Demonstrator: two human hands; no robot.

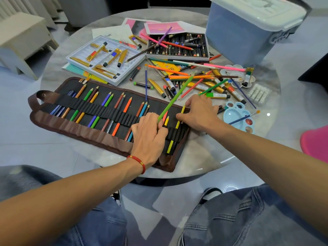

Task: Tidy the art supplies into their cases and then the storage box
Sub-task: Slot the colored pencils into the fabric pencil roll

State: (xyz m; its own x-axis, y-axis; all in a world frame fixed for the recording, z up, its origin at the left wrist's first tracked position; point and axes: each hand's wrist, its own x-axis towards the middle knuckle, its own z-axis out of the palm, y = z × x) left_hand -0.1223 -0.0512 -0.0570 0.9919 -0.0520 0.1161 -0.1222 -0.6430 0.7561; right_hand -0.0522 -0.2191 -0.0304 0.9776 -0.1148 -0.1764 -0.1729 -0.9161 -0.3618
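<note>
Item 1, nearest me: brown fabric roll-up pencil case with black elastic loops (99, 110), lying unrolled across the table, about half filled with coloured pencils.

Item 2: my left hand (150, 137) presses on the case at its right end, fingers curled round a light green pencil (174, 98) that slants up toward 1 o'clock.

Item 3: my right hand (198, 110) pinches a yellow pencil (178, 121) seated in a loop.

Item 4, at 1 o'clock: loose heap of pencils, brushes and gold paint tubes (209, 80).

Item 5, at 12 o'clock: open tray of oil pastels (177, 47); at 11 o'clock, white paint tray.

Item 6, farthest, at 2 o'clock: lidded blue plastic storage box (248, 29).

Risk, my judgement: the green pencil could snag a tight loop or slip from my fingers.

Writing: the box lettering is unreadable.
</note>
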